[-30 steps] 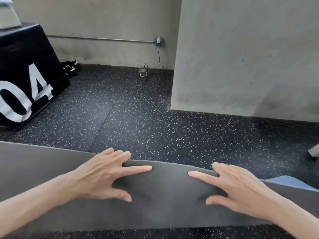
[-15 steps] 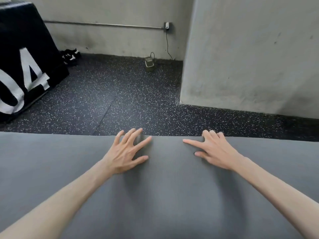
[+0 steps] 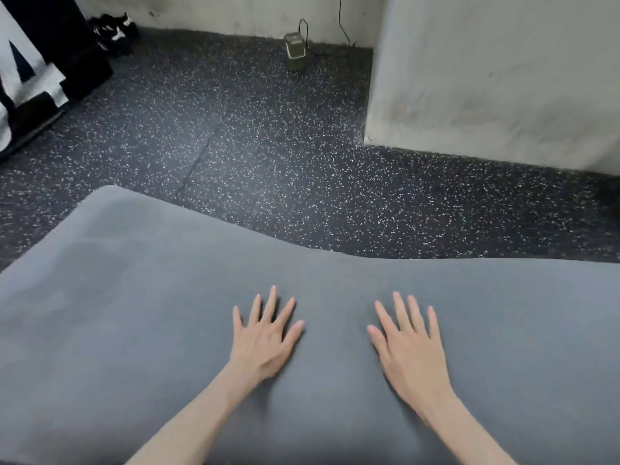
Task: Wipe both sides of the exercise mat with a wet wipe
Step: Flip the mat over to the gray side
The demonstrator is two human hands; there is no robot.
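From the head camera, the grey exercise mat (image 3: 141,323) fills the lower half of the view, spread across the black speckled floor (image 3: 268,156). Its far edge runs unevenly: a rounded corner sits high at the left, then the edge dips toward the middle and levels out toward the right. The mat runs out of view at the left, right and bottom.

Both hands lie on the mat near its middle, palms down, with bare forearms reaching in from the bottom of the view. The left hand (image 3: 265,340) has its fingers straight and fanned apart, flat against the mat surface and holding nothing. The right hand (image 3: 411,347) lies the same way just beside it, fingers straight and slightly spread, also grasping nothing. A strip of bare mat separates the 2 hands.

Beyond the mat, a pale concrete wall (image 3: 496,78) juts forward at the right, its base meeting the floor. In the far corner, a small greenish device (image 3: 294,50) stands on the floor with a black cable (image 3: 342,21) running up the back wall. At the upper left stands a black box (image 3: 50,62) with large white markings, and a pair of black and white shoes (image 3: 114,30) lies just beside it, against the back wall.
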